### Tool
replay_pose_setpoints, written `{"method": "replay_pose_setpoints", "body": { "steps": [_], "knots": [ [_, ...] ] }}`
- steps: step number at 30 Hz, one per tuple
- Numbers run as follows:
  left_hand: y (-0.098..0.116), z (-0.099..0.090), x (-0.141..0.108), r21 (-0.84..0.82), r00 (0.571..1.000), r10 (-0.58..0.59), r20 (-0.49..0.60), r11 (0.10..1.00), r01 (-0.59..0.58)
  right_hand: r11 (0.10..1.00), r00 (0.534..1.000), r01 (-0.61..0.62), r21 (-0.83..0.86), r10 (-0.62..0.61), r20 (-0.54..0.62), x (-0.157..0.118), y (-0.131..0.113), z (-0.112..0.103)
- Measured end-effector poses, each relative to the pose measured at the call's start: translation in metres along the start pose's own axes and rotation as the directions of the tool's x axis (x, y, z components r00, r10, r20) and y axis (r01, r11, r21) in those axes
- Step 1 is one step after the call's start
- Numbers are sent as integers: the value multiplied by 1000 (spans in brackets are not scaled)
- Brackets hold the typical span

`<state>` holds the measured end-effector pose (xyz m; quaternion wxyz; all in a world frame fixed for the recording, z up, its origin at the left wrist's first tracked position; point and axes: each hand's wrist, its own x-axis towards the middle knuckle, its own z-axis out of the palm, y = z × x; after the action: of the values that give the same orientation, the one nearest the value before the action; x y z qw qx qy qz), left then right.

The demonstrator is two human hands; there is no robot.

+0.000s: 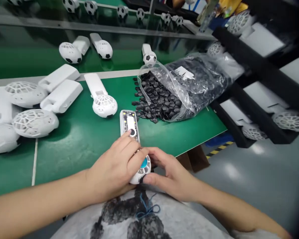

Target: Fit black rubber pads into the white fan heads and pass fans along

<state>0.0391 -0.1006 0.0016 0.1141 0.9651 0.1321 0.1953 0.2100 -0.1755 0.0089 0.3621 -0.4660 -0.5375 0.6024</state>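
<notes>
Both hands are on one white device (129, 120) at the table's near edge. Its upper end shows a circuit board with a white block and a dark round part; the lower, rounded end has a blue disc (144, 162) under white ribs. My left hand (117, 162) lies over the middle, fingers wrapped round it. My right hand (169, 172) grips the rounded end from the right, its thumb beside a black patch. Just beyond, a clear plastic bag (201, 83) lies open, with small black pieces (159, 96) spilling from it.
Several white housings (35, 122) lie at the left of the green table (77, 146). One white device (102, 99) sits nearer the middle. Behind are more ball-ended devices (104, 49) on a green belt. A black rack (264, 63) holding white parts stands at the right.
</notes>
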Motion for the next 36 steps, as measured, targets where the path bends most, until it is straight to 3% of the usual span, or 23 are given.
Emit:
{"method": "replay_pose_setpoints", "body": {
  "steps": [5,8,15,21,25,30,36],
  "knots": [
    [-6,5,-6,-89,1000,-8,-27,996,6,916,999,-22,-401,2,-51,0,-9,-1],
    [-4,5,-3,-111,1000,-14,-4,994,14,840,997,-28,-542,-19,-81,-2,-12,3],
    [5,13,1,-150,992,-110,-63,984,100,881,998,-41,-472,19,-52,-7,-15,7],
    [5,17,4,-121,977,-116,-178,988,96,929,981,-151,-337,98,-170,-6,-14,6],
    [1,14,3,-125,985,-108,-133,988,91,945,980,-139,-297,88,-179,-3,-16,8],
    [3,7,-1,-236,980,-198,-23,953,187,895,990,-60,-442,-1,-138,-5,-16,13],
    [11,11,1,-236,961,-272,-58,939,251,873,983,10,-488,-99,-156,-11,-5,18]
  ]
}}
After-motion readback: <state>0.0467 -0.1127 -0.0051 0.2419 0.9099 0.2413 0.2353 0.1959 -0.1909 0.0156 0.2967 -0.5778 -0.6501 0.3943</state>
